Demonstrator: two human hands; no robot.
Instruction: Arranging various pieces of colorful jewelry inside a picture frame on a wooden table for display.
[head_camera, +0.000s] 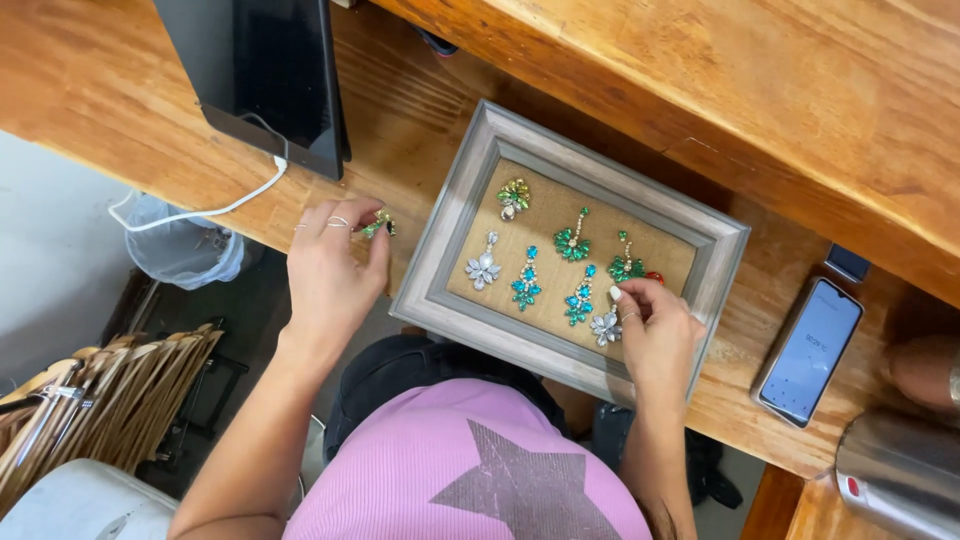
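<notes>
- Earrings are the matter in hand: jewelled drop pieces being set out on the burlap panel of a grey wooden picture frame that lies flat on the wooden tabletop.
- Already on the panel: a green-and-yellow cluster earring at the far left, a silver-white drop nearer, two turquoise drops and side by side, and two green drops and further right.
- Right hand rests on the near right part of the panel, its fingertips pressed together on a silver-white flower earring; whether that piece is fixed to the burlap or merely held there cannot be told.
- A small red bit shows just beyond this hand, mostly hidden.
- Left hand sits on the tabletop just left of the frame, thumb and fingers pinching a green-and-yellow earring that looks like the mate of the cluster piece; it is outside the frame, not touching it.
- By my judgement the layout is well along: six pieces sit in place, one is being seated, one is yet to go on.
- Nearby: a dark tablet with a white cable at the far left, a phone to the right of the frame.
</notes>
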